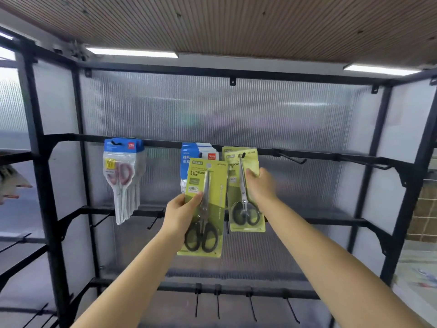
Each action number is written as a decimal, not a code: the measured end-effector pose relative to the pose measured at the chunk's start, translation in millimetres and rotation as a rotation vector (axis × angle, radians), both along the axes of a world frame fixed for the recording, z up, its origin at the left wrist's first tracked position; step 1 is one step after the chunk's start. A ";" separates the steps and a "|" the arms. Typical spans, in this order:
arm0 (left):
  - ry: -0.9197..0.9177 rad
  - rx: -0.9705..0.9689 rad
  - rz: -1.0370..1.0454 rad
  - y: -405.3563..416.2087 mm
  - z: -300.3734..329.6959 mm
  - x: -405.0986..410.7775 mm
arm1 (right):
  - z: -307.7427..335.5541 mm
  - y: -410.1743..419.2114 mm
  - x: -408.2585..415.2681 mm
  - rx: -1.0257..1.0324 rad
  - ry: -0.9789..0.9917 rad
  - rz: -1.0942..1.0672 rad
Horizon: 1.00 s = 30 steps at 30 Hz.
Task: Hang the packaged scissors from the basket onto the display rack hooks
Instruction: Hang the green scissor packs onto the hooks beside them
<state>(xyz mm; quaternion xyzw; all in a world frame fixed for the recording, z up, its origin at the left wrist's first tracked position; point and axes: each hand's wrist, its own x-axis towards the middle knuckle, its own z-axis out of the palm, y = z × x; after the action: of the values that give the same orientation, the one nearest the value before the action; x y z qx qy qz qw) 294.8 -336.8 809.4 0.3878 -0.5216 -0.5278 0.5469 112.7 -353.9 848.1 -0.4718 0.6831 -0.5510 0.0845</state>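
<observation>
Two green scissor packs are up at the rack, one in each of your hands.

Head view: your right hand pinches the hung green pack, seating its hole on the hook; your left hand grips the waiting green pack by its edge, keeping its hang hole free. The basket isn't visible.

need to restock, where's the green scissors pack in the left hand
In the head view it is centre frame: the green scissors pack, gripped by the left hand, sits just left of another green pack on its hook.
</observation>
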 end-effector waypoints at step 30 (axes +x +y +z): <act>-0.142 -0.086 -0.127 -22.4 -20.7 -37.4 | 16.7 -9.1 -41.7 -0.097 0.165 0.186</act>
<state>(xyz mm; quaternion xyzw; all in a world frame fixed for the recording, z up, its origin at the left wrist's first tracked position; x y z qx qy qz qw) 257.5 -359.2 788.7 0.3667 -0.6044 -0.5098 0.4903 71.1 -363.0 864.8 -0.5802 0.6136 -0.5328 0.0556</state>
